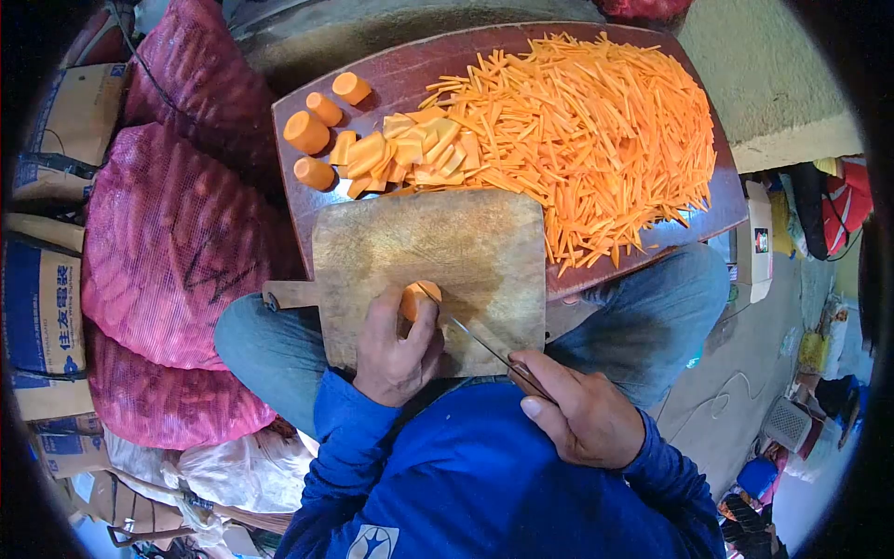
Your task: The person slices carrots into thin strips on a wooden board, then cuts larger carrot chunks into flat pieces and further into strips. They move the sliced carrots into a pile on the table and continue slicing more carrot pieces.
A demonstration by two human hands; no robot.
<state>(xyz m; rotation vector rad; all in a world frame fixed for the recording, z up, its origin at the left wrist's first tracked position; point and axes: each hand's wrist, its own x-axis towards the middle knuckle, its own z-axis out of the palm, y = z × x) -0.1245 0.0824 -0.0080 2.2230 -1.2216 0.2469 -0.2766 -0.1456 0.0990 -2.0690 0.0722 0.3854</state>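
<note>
Matt wood, smooth metal, glossy tabletop
The cutting board point(428, 238) is worn, blotched wood; at its near right corner the knife point(494, 349) shows a thin metal blade and a wooden-looking handle. The table point(400, 74) shines; beyond its left edge, the sacks point(177, 252) are coarse mesh.

Your left hand point(396, 347) holds a stubby orange carrot piece point(413, 306) on a worn wooden cutting board point(428, 238), its round face up. Your right hand point(591, 415) grips the knife point(482, 342) by its brown handle, the narrow blade slanting up-left across that face.
</note>
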